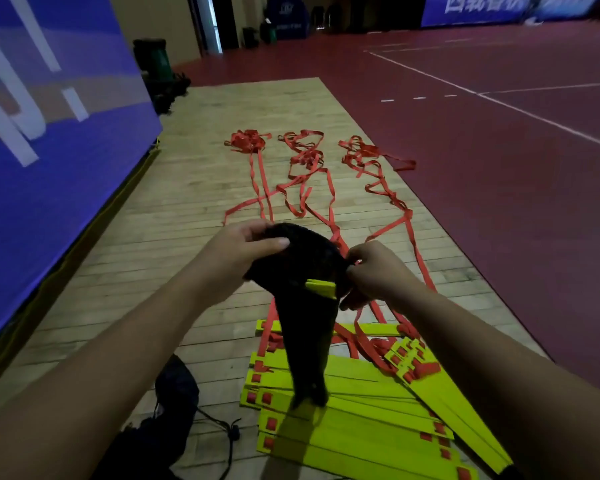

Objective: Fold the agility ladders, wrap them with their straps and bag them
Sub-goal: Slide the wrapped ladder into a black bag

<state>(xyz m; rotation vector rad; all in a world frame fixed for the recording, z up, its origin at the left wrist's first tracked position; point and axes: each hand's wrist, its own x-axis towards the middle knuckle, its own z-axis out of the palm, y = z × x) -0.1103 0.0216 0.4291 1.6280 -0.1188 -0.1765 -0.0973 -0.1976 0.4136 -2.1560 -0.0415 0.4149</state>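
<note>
I hold a black drawstring bag [303, 306] up in front of me; it hangs down narrow toward the floor. My left hand [243, 251] grips its top edge on the left. My right hand [374, 271] pinches the bag's mouth on the right. A yellow rung end [321, 288] sticks out of the bag's opening between my hands. Below, stacks of yellow ladder rungs [354, 417] with red strap slots lie on the wooden floor. Long red straps [305, 174] trail away from them in three tangled lines.
More black bags [174, 396] with a drawstring cord lie on the floor at lower left. A large blue banner [49, 133] stands along the left side. The wooden strip borders a dark red court floor [499, 168] on the right. Bins stand at the far end.
</note>
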